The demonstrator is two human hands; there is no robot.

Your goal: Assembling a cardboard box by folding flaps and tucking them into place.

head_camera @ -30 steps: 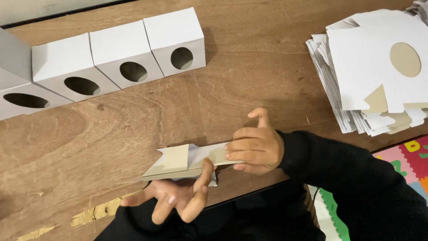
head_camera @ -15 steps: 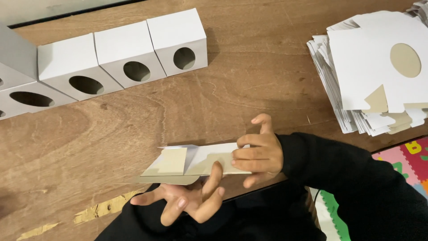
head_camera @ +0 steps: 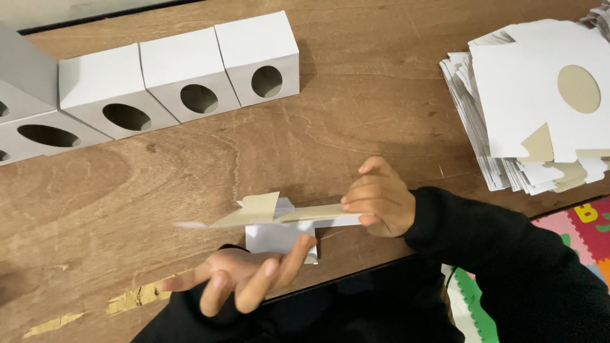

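Observation:
A flat white cardboard box blank [head_camera: 279,222] with tan flaps hangs just above the near edge of the wooden table [head_camera: 330,140]. My right hand [head_camera: 379,198] pinches its right end between thumb and fingers. My left hand [head_camera: 244,274] is below it with fingers spread, fingertips touching the underside of the blank's hanging white panel. Both arms wear dark sleeves.
A row of assembled white boxes [head_camera: 184,82], each with an oval hole in its front, runs along the far left of the table. A tall stack of flat box blanks [head_camera: 540,108] lies at the right. A colourful foam mat [head_camera: 572,235] shows below the table edge.
The blank has tilted and unfolded a little, its lower white panel now hanging down. My left hand has shifted right beneath it; my right hand keeps its grip.

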